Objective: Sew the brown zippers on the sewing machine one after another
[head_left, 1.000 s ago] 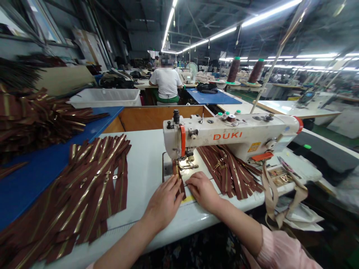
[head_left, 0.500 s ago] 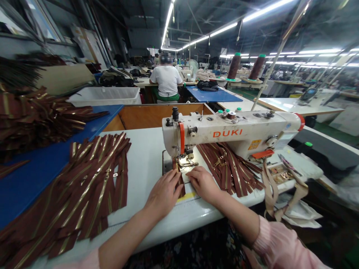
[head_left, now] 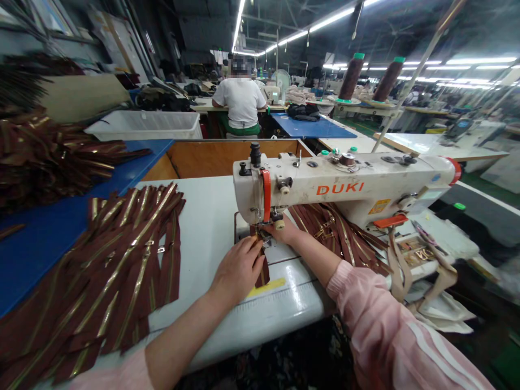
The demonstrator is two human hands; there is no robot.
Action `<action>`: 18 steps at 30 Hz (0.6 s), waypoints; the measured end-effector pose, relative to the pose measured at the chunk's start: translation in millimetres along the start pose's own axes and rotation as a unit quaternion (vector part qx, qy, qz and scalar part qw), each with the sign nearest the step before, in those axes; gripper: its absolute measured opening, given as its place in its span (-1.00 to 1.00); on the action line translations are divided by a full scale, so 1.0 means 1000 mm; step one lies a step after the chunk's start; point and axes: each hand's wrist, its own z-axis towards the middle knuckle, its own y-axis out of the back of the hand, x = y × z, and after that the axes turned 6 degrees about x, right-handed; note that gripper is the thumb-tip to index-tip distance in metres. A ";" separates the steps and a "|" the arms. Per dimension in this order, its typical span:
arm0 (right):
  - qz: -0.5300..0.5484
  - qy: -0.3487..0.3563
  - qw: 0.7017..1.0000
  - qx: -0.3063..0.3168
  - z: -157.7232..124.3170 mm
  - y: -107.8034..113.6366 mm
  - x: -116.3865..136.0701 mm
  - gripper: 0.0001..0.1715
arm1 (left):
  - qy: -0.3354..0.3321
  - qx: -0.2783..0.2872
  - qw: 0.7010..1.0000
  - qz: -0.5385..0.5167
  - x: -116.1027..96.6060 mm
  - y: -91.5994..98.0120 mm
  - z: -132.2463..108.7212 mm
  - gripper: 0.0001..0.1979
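A brown zipper (head_left: 263, 275) with gold teeth lies lengthwise under the needle area of the white sewing machine (head_left: 298, 187). My left hand (head_left: 239, 265) grips it just in front of the presser foot, fingertips along its left side and thumb on top. My right hand (head_left: 285, 230) reaches in beside the needle from the right. Its fingertips are hidden behind the presser foot and machine head, so what they touch does not show. To the left on the table lies a spread of brown zippers (head_left: 122, 271); more zippers (head_left: 337, 233) lie under the machine arm.
A bigger heap of zippers (head_left: 52, 157) lies on a blue surface (head_left: 44, 271) at left. Right of the machine are a small parts tray (head_left: 416, 253) and beige straps (head_left: 439, 284). Beyond stand a white bin (head_left: 146, 124), a seated person (head_left: 240, 103) and brown thread cones (head_left: 352, 78).
My right hand has moved forward and slightly left, from in front of the presser foot to beside the needle. My left hand stays on the zipper. The view has shifted slightly.
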 end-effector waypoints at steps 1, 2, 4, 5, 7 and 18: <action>0.001 0.007 1.000 0.014 0.000 0.000 0.000 -0.91 | 0.000 0.001 1.000 -0.002 0.000 0.000 0.000 -0.68; 0.001 0.013 1.000 0.025 0.001 0.000 -0.001 -0.89 | 0.001 0.002 1.000 -0.003 0.000 0.000 0.000 -0.68; -0.004 0.019 0.999 0.034 0.002 0.001 -0.003 -0.88 | 0.000 0.006 1.000 -0.002 0.000 0.000 0.000 -0.68; -0.006 0.021 0.999 0.033 0.003 0.000 -0.005 -0.88 | 0.000 0.007 1.000 -0.002 0.000 0.000 0.000 -0.68; -0.011 0.021 0.999 0.025 0.004 -0.001 -0.008 -0.88 | 0.000 0.009 1.000 0.001 0.001 0.000 0.001 -0.67; -0.073 -0.022 0.997 -0.002 0.003 -0.009 -0.018 -0.88 | 0.011 0.012 1.000 0.015 0.001 -0.002 0.002 -0.67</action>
